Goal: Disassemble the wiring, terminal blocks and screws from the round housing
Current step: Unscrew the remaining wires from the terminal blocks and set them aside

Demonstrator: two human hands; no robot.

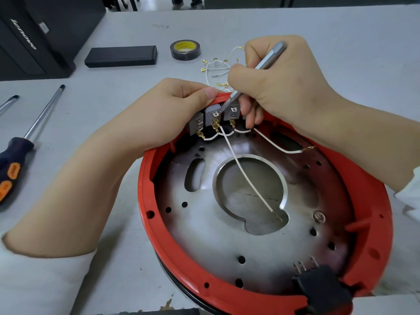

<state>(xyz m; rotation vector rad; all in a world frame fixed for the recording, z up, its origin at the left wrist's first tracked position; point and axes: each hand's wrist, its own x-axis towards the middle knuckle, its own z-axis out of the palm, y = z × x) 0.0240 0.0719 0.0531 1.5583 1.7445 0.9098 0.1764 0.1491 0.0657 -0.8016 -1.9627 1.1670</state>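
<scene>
From the head camera, a pale grey table point(318, 23) fills most of the view, with a chipped patch at its near edge. The round housing point(159, 235), red-rimmed with a steel plate inside, sits at the near right. Grey terminal blocks point(212, 114) stand at its far rim, white wires point(247, 176) trailing from them across the plate. The left hand point(181, 105) pinches the rim beside the blocks, thumb and fingers closed on it. The right hand point(279, 80) grips a slim metal screwdriver point(261, 65), its tip on the middle block. A bundle of loose wires point(218, 69) lies just behind the hands, near a roll of black tape point(185, 50) and a black box point(120, 56). At left lie a blue-and-orange screwdriver point(13, 160) and another tool tip. A dark computer case point(34, 35) stands at the far left; chair legs show beyond the table.
</scene>
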